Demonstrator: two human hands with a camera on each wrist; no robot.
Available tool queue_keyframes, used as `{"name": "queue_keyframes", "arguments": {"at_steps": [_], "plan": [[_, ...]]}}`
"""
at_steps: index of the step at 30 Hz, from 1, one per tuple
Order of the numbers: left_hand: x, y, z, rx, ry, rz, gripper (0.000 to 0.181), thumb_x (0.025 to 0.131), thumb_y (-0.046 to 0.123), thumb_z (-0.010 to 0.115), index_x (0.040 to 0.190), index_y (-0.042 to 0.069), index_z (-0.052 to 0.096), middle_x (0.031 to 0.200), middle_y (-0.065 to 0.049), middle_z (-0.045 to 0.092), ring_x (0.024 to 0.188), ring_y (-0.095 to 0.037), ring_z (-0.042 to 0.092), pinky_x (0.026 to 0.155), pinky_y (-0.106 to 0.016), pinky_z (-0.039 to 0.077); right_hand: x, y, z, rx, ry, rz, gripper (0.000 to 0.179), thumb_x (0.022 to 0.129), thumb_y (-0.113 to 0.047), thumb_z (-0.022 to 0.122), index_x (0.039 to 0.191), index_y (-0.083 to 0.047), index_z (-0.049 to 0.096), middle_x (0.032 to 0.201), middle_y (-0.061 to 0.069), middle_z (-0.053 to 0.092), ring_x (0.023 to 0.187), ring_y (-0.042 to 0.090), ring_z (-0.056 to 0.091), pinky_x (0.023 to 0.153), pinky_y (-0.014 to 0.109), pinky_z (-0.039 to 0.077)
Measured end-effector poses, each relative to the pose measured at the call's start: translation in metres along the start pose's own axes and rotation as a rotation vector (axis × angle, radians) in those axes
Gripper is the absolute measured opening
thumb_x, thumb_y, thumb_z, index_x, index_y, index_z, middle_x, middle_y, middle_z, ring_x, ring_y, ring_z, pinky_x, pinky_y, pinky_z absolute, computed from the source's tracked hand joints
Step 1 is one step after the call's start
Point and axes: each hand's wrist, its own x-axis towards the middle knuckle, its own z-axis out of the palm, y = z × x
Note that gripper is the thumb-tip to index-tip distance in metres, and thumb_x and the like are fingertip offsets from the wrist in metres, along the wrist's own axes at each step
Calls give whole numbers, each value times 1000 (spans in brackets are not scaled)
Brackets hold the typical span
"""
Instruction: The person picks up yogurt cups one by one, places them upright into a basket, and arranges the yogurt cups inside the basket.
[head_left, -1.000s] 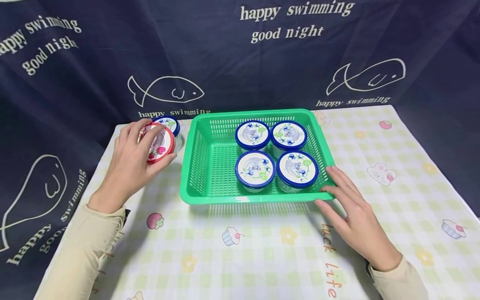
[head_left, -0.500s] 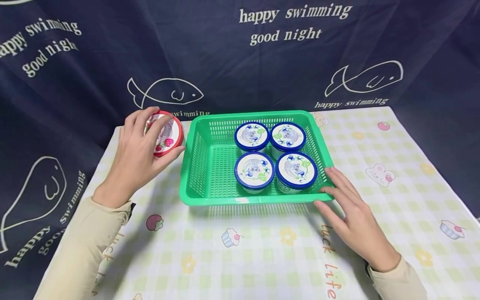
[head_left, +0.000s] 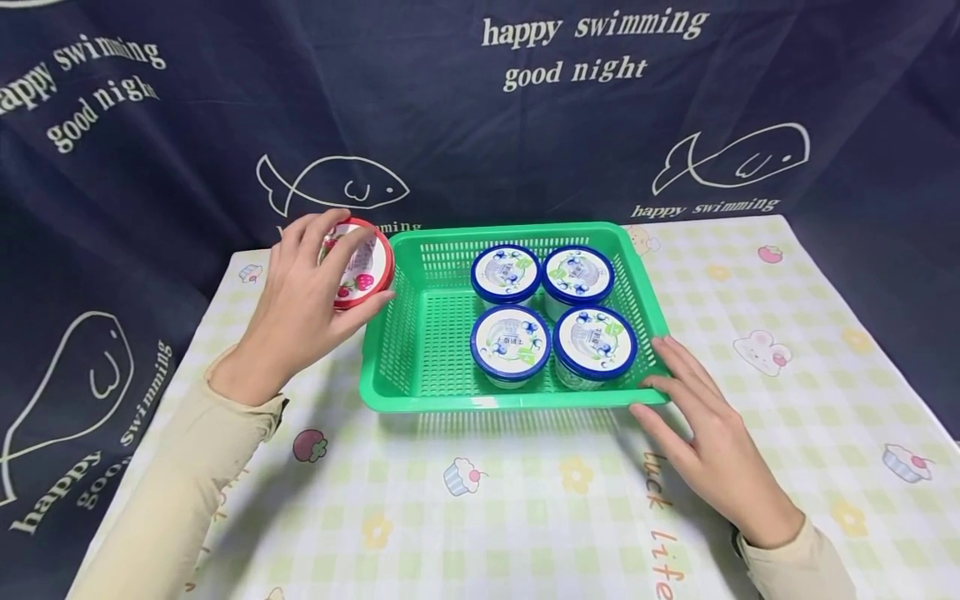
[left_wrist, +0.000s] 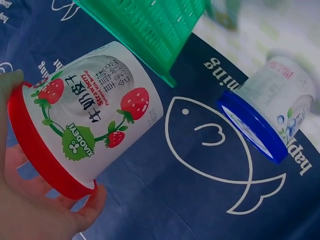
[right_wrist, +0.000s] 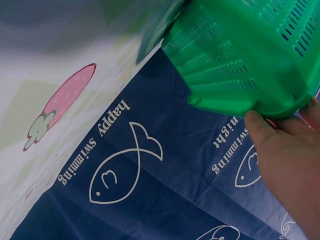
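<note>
My left hand (head_left: 303, 304) holds a strawberry milk cup (left_wrist: 100, 110) by its red lid (head_left: 375, 275), fingers and thumb round the lid's edge. The cup hangs beside the left end of the green basket (head_left: 491, 401). Inside the basket's right half stand several blueberry cups with blue lids (head_left: 512, 342). My right hand (head_left: 712, 442) grips the basket's near right corner, with the thumb against the rim (right_wrist: 225, 106) in the right wrist view. Another blue-lidded cup (left_wrist: 277, 102) appears outside the basket in the left wrist view; the head view hides it behind the left hand and strawberry cup.
A checked, printed tablecloth (head_left: 517, 500) covers the table. Behind it hangs a dark blue curtain (head_left: 465, 117) with white fish and lettering. The basket's left half shows its bare perforated floor (head_left: 446, 342).
My left hand has lifted the strawberry cup and carried it right, towards the basket's left rim. The blue-lidded cup near it has gone out of sight in the head view. My right hand stays put.
</note>
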Motion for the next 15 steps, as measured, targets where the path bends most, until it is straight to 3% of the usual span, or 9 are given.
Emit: {"name": "queue_keyframes", "arguments": {"at_steps": [15], "plan": [[7,6,4,-7,-13,-6,66,81,44,78,136,13,58,142,-17,47,129,-40,37,96,-58,34,-1,2,1,1,12,-16,28,86,-15,78,112,-9,68,156,10,40,148,27,29,121,24,19]]}}
